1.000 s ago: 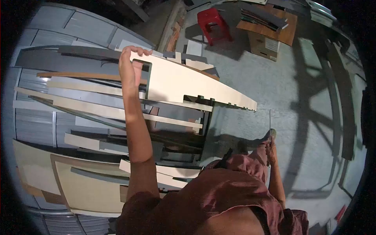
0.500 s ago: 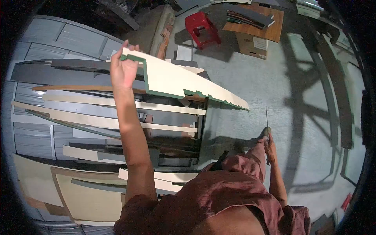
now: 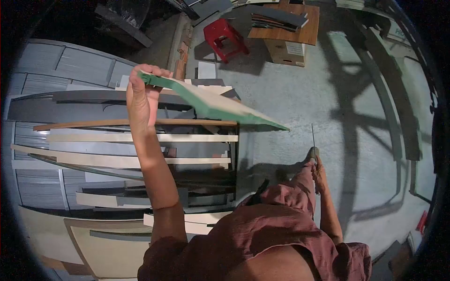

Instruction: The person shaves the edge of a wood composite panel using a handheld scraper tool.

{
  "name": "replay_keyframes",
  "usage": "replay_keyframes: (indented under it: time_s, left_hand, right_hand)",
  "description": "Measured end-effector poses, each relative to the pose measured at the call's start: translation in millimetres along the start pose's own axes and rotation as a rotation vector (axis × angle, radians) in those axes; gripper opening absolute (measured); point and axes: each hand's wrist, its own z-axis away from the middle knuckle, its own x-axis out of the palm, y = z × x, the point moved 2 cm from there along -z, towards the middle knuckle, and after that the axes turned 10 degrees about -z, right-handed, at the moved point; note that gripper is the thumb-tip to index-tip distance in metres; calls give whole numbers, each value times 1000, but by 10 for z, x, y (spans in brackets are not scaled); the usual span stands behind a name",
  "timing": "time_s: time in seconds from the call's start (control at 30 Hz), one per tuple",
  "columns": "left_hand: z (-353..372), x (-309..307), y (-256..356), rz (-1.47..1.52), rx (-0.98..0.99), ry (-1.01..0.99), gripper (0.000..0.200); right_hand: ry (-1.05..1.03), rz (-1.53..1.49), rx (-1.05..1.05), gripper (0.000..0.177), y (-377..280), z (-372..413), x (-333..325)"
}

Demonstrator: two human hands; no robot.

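My left hand (image 3: 143,91) is raised on the left, its fingers closed on the notched end of a cream board (image 3: 218,97) with green edges. The board tapers to a point towards the right and is tilted so that its green edge faces me; it is slightly blurred. Low by my right leg, my right hand (image 3: 319,177) is closed on a long, thin, blade-like tool (image 3: 313,136). Seen nearly edge-on, the tool's exact kind cannot be told, and its grip is mostly hidden by the hand.
Several long cream strips (image 3: 197,138) and a brown strip (image 3: 197,122) lie across a rack on the left, beside stacked grey panels (image 3: 86,56). A red stool (image 3: 225,38) stands ahead. Dark strips (image 3: 276,21) rest on a wooden board (image 3: 309,33) over a cardboard box (image 3: 283,52).
My left hand has turned the cream board, so more of its green edge and less of its face shows. The right hand stays low with the thin tool. The view has shifted slightly.
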Motion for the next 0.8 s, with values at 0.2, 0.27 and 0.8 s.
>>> replay_keyframes:
  time_s: [0.2, 0.27, 0.8]
  left_hand:
    - [-42, 40, 103, -278, -132, 431, 37]
    - [-100, -28, 127, -343, -112, 442, 36]
    - [338, -477, 68, -948, -168, 630, 47]
  right_hand:
    - [38, 171, -70, 49, -691, 60, 167]
    - [133, 279, -324, 48, -908, -92, 365]
    - [-892, 19, -482, 50, -3928, 723, 2088]
